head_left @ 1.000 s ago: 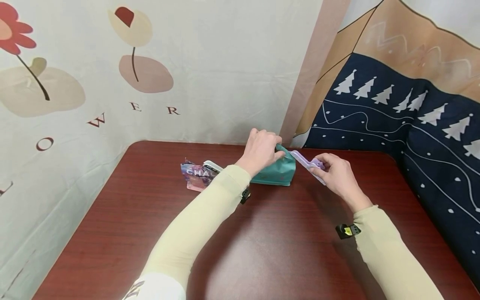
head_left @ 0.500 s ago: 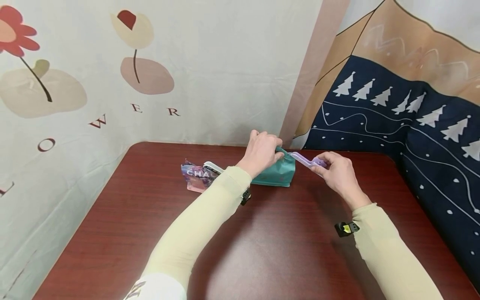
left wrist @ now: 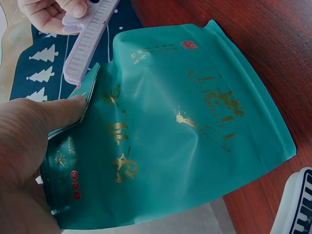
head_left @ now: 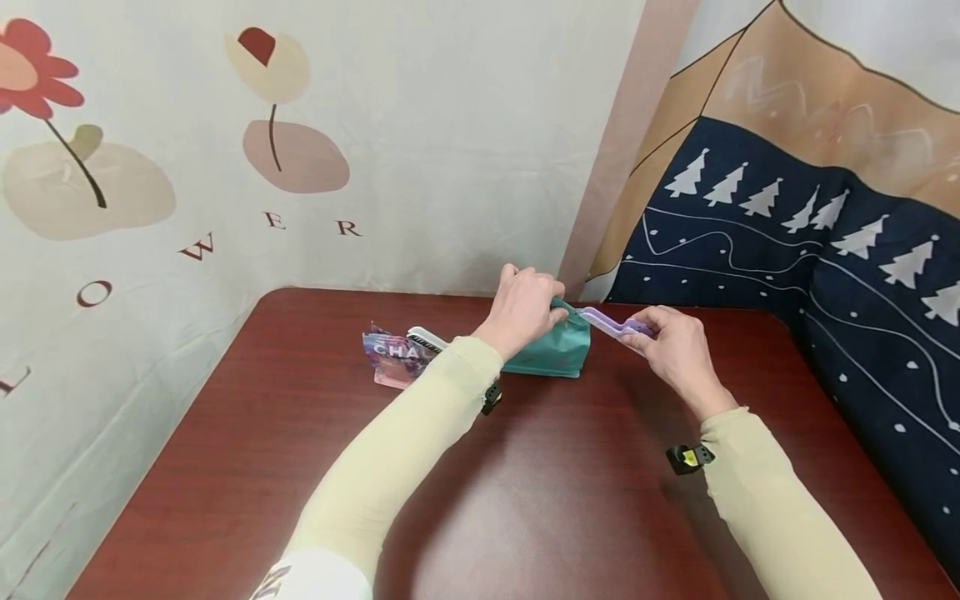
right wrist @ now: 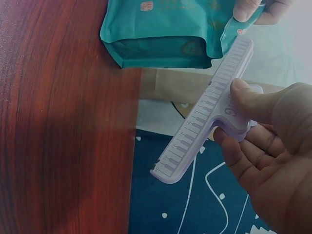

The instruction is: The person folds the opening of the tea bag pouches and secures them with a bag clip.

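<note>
My left hand [head_left: 521, 307] pinches the folded-over top of a teal pouch [head_left: 553, 354], which stands at the back of the table. Gold writing and small red marks cover the pouch's side [left wrist: 165, 126] in the left wrist view. With thumb and fingers, my right hand [head_left: 678, 354] holds a light purple bag clip [right wrist: 204, 114] by its handles. Piano keys are printed along the clip's long bar. One tip of that bar overlaps the pouch's folded corner [right wrist: 239, 31] in the right wrist view, close by the left fingertips.
To the left stands a small purple and pink packet [head_left: 392, 358], partly behind the left sleeve [head_left: 405, 442]. A white clip with black key marks [head_left: 426, 337] sits at its top. Cloth with printed trees [head_left: 750, 242] hangs behind the table [head_left: 570, 500].
The purple clip has turned a little in my right hand, and its lower end no longer shows below the fingers. My left hand keeps its grip on the pouch top.
</note>
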`<state>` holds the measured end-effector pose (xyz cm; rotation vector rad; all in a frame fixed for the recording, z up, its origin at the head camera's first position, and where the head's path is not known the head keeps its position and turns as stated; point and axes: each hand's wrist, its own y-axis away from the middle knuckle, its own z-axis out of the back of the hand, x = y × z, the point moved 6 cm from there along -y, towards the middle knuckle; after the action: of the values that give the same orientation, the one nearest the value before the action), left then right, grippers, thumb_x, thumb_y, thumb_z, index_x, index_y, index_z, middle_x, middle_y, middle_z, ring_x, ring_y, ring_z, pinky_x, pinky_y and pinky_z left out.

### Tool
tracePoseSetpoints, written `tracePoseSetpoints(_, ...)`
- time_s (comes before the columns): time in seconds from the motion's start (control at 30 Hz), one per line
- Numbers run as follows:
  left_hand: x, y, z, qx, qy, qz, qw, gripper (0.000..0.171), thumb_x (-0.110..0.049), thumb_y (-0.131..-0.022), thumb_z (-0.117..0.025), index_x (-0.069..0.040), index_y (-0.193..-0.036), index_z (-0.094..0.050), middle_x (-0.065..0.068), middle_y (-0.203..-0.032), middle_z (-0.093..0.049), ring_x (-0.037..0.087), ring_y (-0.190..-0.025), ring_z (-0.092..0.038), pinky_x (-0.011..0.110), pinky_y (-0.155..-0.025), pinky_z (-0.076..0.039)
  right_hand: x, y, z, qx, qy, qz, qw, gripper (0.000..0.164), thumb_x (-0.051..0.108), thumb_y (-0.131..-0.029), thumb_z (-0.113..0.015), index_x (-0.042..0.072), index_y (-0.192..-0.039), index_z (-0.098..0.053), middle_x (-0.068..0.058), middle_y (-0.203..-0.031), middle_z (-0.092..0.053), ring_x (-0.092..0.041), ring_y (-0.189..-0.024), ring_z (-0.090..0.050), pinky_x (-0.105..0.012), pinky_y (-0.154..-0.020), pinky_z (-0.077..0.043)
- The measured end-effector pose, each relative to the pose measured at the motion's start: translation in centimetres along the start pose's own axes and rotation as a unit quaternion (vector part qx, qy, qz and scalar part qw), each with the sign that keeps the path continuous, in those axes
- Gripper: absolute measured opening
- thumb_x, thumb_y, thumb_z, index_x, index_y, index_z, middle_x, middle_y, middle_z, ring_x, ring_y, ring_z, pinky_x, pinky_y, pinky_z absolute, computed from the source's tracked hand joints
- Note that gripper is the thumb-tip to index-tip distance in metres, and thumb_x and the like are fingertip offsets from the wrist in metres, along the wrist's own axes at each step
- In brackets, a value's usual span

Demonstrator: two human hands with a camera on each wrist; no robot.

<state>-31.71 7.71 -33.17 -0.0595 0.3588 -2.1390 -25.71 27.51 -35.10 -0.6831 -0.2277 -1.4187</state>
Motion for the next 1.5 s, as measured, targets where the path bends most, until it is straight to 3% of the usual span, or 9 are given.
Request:
tracePoseSetpoints(0.4,-0.2,0.1,0.1,-0.003,0.0,-0.005,1.0,0.014,-0.039,-0.096,-0.074,-0.025,-0.095,-0.077,-0.008,-0.093,-0.073,0.017,-0.085,-0.058,0.038,-0.085,-0.036,0.1,-0.1,-0.4,0.008,-0.001,-0.01,1.0,0.021,0.012,-0.09,-0.08,0.0,-0.108,-0.076,-0.023,-0.105,-0.072,-0.035,-0.086,-0.062,-0.033,-0.067,-0.052)
tracePoseSetpoints(0.8,-0.1,0.0,0.2,0.013,0.044,0.002,0.999,0.019,-0.039,-0.097,-0.071,-0.022,-0.087,-0.074,-0.005,-0.08,-0.068,0.016,-0.082,-0.058,0.038,-0.083,-0.031,0.1,-0.5,-0.6,0.001,-0.007,-0.004,1.0,0.02,0.012,-0.089,-0.082,0.001,-0.105,-0.077,-0.022,-0.104,-0.073,-0.035,-0.087,-0.062,-0.037,-0.07,-0.053)
tracePoseSetpoints(1.27,0.6,-0.2,0.4,0.032,0.085,0.005,0.9958,0.017,-0.036,-0.097,-0.071,-0.023,-0.104,-0.079,-0.007,-0.098,-0.076,0.016,-0.092,-0.06,0.04,-0.089,-0.031,0.9,-1.2,-1.3,0.001,-0.026,0.001,1.0,0.018,0.011,-0.089,-0.081,0.002,-0.105,-0.078,-0.02,-0.104,-0.074,-0.034,-0.088,-0.063,-0.041,-0.074,-0.055)
tracePoseSetpoints(1.5,0.7,-0.2,0.1,0.047,0.09,0.007,0.9948,0.018,-0.036,-0.098,-0.069,-0.022,-0.105,-0.078,-0.007,-0.096,-0.075,0.016,-0.093,-0.059,0.04,-0.092,-0.031,0.8,-1.4,-1.6,-0.004,-0.035,0.007,0.999,0.018,0.009,-0.088,-0.082,0.002,-0.104,-0.078,-0.02,-0.102,-0.074,-0.033,-0.086,-0.064,-0.039,-0.073,-0.054)
